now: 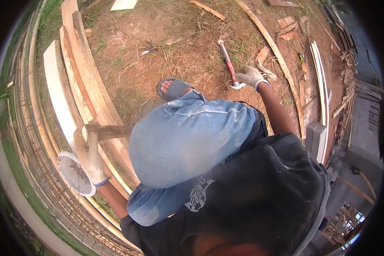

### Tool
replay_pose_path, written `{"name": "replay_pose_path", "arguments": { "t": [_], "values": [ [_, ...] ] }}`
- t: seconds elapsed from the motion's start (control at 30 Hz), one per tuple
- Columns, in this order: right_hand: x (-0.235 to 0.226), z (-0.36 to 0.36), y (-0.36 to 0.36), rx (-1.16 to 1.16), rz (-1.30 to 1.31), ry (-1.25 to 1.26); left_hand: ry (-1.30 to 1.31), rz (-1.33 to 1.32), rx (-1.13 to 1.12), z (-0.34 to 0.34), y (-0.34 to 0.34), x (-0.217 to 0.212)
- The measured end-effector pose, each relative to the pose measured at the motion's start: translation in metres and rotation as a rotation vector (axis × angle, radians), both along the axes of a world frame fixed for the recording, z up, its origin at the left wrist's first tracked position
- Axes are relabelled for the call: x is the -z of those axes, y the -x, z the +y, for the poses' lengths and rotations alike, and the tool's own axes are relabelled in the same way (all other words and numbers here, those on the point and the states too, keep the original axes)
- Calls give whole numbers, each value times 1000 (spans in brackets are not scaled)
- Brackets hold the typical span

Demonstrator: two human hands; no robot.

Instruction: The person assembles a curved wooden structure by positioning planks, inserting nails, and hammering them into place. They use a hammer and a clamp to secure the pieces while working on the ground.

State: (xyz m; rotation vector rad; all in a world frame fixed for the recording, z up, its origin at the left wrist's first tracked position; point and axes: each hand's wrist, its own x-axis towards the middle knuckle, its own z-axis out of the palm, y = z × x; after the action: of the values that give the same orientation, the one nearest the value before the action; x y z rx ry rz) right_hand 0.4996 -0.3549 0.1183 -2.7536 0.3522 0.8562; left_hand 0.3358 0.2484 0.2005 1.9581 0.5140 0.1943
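Note:
My left hand [96, 164], in a pale work glove, is at the lower left with its fingers around the end of a short piece of wood [113, 132]. That piece lies crosswise over long boards, and its other end is hidden behind my knee. Beside the left wrist sits a round white tub [86, 190] with thin dark bits in it, perhaps nails. My right hand [250, 77], also gloved, is out over the ground, fingers slightly bent and apart. Just below its fingertips is the metal head of a claw hammer [229, 66], whose red and dark handle points away from me.
Long sawn boards [87, 72] lie at the left, with rebar cages [42, 162] and bamboo poles beyond. A curved pole [279, 59], pale strips [321, 81] and grey blocks [315, 135] lie at the right. My sandalled foot [174, 88] rests on straw-strewn soil.

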Motion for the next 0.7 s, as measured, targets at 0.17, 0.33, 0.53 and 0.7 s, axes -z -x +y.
{"name": "replay_pose_path", "arguments": {
  "t": [0.17,0.33,0.53,0.7],
  "values": [
    [90,24,2,-72,-67,133,72,-21,-31,-10,-16,-5],
    [101,13,-29,-170,-26,76,372,-242,-187,-16,-6,18],
    [81,76,-78,-27,51,-613,554,-320,-300,-24,17,16],
    [35,219,-107,-96,15,-999,525,-265,-399,-31,12,14]
  ]
}}
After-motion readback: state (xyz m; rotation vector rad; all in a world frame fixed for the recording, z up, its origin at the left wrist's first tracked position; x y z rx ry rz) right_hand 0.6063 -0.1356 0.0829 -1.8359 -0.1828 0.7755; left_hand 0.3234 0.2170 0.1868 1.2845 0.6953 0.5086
